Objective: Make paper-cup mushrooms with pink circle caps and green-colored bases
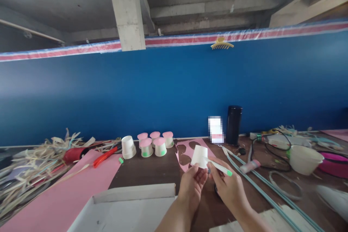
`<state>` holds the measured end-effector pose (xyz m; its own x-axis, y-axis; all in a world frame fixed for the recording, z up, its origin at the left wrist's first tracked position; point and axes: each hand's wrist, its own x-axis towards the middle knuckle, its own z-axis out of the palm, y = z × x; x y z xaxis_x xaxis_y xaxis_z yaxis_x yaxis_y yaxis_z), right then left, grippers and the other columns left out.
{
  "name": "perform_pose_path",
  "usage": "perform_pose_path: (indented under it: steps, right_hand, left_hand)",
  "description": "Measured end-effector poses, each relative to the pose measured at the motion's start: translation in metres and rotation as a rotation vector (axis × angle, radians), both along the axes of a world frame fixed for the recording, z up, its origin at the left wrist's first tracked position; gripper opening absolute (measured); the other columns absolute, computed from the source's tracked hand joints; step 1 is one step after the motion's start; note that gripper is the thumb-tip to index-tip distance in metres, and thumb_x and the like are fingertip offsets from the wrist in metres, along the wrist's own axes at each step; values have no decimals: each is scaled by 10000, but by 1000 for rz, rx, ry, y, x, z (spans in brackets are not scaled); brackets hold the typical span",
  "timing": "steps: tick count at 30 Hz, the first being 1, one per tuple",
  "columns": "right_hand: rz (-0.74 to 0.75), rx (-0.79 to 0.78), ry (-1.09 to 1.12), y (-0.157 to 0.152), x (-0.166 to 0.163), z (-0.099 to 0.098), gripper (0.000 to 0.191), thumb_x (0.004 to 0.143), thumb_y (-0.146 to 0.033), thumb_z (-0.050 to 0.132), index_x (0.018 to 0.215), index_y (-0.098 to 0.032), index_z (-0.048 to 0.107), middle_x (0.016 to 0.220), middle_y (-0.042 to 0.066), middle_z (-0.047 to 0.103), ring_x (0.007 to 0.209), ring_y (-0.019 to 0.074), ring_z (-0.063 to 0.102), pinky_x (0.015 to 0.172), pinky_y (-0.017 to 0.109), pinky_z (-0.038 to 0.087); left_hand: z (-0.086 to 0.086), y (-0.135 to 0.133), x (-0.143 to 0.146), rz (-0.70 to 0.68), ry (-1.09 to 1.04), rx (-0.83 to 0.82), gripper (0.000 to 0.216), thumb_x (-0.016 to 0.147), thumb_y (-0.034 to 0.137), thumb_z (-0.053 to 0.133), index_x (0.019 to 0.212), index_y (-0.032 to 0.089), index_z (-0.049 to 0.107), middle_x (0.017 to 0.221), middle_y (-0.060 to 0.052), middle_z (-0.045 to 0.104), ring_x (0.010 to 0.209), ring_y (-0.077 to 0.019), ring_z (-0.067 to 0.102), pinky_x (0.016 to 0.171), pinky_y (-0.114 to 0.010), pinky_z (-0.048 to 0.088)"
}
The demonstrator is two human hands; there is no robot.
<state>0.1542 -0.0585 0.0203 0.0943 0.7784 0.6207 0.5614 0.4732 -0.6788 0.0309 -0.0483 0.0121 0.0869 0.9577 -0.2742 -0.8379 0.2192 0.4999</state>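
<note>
My left hand [192,185] pinches a small white paper cup [199,156] by its lower edge, held tilted above the brown table [146,170]. My right hand [227,188] grips a white stick with a green tip [219,167], which looks like a glue stick or marker, its other end touching the cup. Behind the cup lies a pink sheet with round holes cut out [187,149]. Farther left stand several upturned white cups with pink tops [155,143] and one plain white cup [128,147].
A white cardboard box [127,206] lies near me on the left, beside a large pink sheet [65,192], red scissors [105,156] and a pile of dry straw [32,163]. On the right are a dark flask [234,124], a white bowl [304,158], cables and thin blue rods [258,186].
</note>
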Motion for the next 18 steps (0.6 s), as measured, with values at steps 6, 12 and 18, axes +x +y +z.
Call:
perform_pose_path:
  steps: [6, 12, 18]
  right_hand:
    - [-22, -9, -38, -1, 0, 1, 331, 852, -361, 528, 1120, -186, 612, 1043, 85, 694, 856, 206, 684, 730, 284, 549]
    - [-27, -1, -46, -2, -1, 3, 346, 857, -372, 521, 1132, -178, 604, 1068, 105, 681, 854, 206, 681, 747, 297, 545]
    - [-33, 3, -48, -1, -1, 2, 340, 860, -367, 511, 1125, -177, 608, 1076, 105, 680, 852, 211, 682, 746, 303, 545]
  left_hand:
    - [-1, 1, 0, -10, 0, -1, 78, 753, 121, 653, 784, 84, 592, 723, -102, 676, 714, -172, 675, 703, -254, 550]
    - [1, 0, 0, -13, 4, -2, 67, 757, 119, 646, 772, 82, 593, 709, -101, 671, 701, -165, 672, 693, -246, 547]
    - [-2, 0, 0, -11, -8, 3, 68, 753, 111, 644, 785, 79, 594, 739, -106, 671, 711, -169, 671, 712, -257, 549]
